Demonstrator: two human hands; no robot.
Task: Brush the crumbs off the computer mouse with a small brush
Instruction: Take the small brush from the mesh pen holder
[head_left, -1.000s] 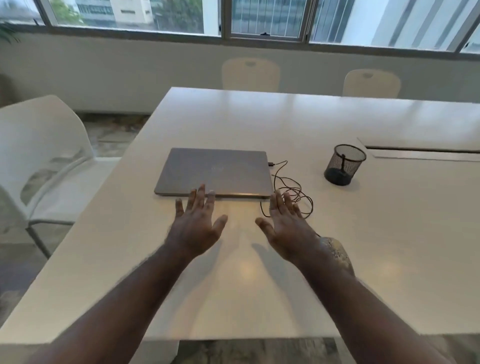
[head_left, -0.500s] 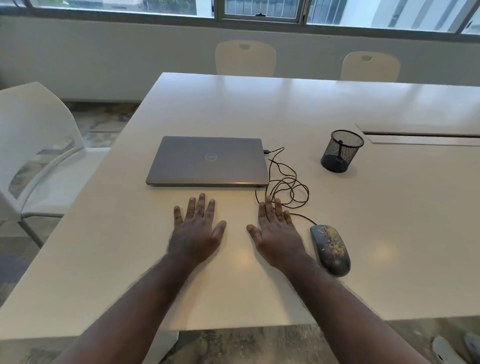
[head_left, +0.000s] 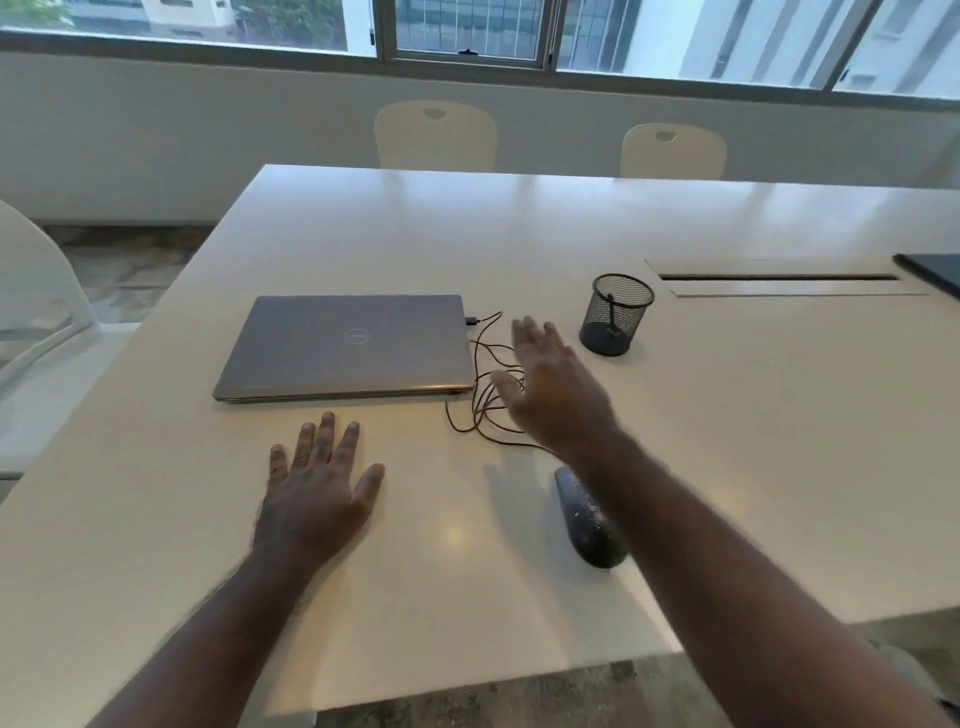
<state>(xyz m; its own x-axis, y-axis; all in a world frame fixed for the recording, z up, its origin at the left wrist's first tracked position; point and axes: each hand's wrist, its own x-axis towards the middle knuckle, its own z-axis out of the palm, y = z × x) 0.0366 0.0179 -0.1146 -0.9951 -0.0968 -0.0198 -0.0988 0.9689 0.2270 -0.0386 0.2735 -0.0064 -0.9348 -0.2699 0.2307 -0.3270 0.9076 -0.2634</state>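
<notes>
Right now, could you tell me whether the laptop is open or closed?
Closed: the laptop lies flat on the table with its lid down and logo facing up.

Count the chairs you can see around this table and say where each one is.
3. Two cream chairs stand at the table's far edge, one left of centre and one further right. A white chair sits at the left side. More may be outside the view.

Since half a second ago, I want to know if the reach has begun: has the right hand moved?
Yes. The right hand has left the table beside the mouse and gone forward over the cable, toward the mesh cup.
</notes>
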